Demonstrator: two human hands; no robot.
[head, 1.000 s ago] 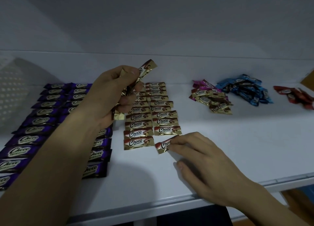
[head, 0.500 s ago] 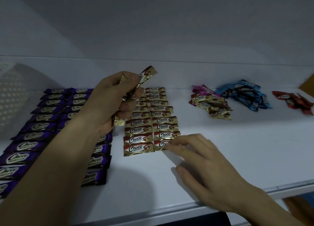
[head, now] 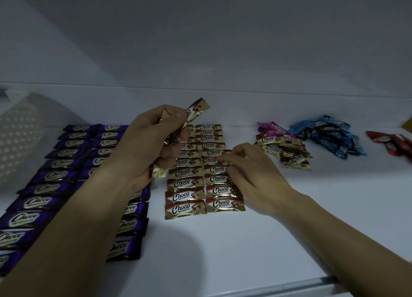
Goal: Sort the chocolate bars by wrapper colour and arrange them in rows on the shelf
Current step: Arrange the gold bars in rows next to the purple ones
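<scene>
Mostly gold bars (shelf rows)

You can read "Choco" in white script on the gold-wrapped bars laid in two columns, and the same "Choco" on the purple-wrapped bars to your left. It shows again on a gold bar in the loose pile. The small print beneath each logo is too fine to read.
</scene>
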